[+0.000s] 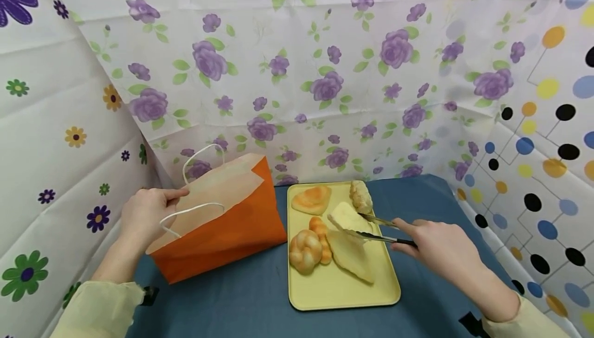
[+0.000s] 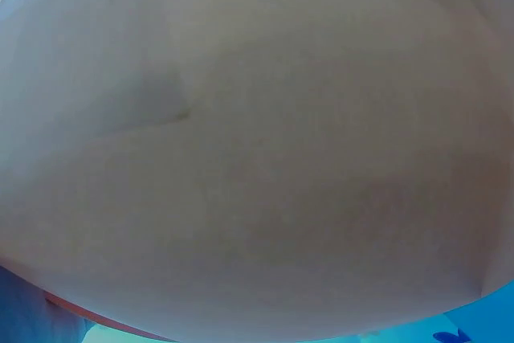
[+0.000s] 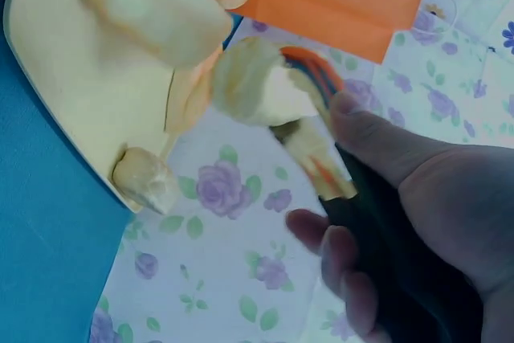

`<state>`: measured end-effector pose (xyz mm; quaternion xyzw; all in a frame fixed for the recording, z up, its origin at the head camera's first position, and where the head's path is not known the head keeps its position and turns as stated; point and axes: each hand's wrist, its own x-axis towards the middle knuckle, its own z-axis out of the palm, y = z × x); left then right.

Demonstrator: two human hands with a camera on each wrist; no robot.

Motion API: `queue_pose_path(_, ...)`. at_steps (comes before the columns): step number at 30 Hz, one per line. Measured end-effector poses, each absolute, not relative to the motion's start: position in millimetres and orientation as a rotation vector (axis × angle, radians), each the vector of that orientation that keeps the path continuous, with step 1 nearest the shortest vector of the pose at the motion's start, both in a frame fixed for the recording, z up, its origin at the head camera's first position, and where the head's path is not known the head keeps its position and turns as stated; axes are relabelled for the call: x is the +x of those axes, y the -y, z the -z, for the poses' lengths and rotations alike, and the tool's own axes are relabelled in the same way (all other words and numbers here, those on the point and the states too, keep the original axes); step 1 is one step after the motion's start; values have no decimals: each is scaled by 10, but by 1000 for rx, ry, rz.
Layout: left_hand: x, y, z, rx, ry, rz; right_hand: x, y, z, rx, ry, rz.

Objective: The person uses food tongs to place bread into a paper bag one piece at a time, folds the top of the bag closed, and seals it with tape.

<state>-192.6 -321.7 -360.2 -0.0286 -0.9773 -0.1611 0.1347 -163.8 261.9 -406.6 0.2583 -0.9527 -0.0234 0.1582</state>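
My left hand [image 1: 146, 214] grips the left rim of an orange paper bag [image 1: 232, 240], which leans with its pale mouth facing up and left. The bag's pale inner paper [image 2: 257, 150] fills the left wrist view, hiding the fingers there. On the right, my right hand [image 1: 441, 247] holds black-handled tongs [image 3: 377, 247], their tips around a pale bread slice [image 3: 253, 82] above the yellow tray [image 1: 343, 303]. Below that slice lies a flat pale bread [image 1: 352, 258]. Beside it are a knotted roll [image 1: 305, 251] and a narrow orange-brown bread [image 1: 325, 249].
A golden triangular bread [image 1: 312, 200] and a knobby roll [image 1: 361, 197] lie at the tray's far end. Two white cord handles [image 1: 197, 206] rise from the bag. Patterned cloth walls [image 1: 278, 95] enclose the blue tabletop [image 1: 232, 296] at the back and sides.
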Motion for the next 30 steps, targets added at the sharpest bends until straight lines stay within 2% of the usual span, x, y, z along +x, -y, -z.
queue_pose_path(9, -1901, 3251, 3530, -59, 2817, 470, -1812, -2547, 4036, 834, 2610, 66)
queue_pose_path(30, -1887, 3240, 3586, -86, 2832, 502, -1810, -2557, 4037, 877, 2571, 80)
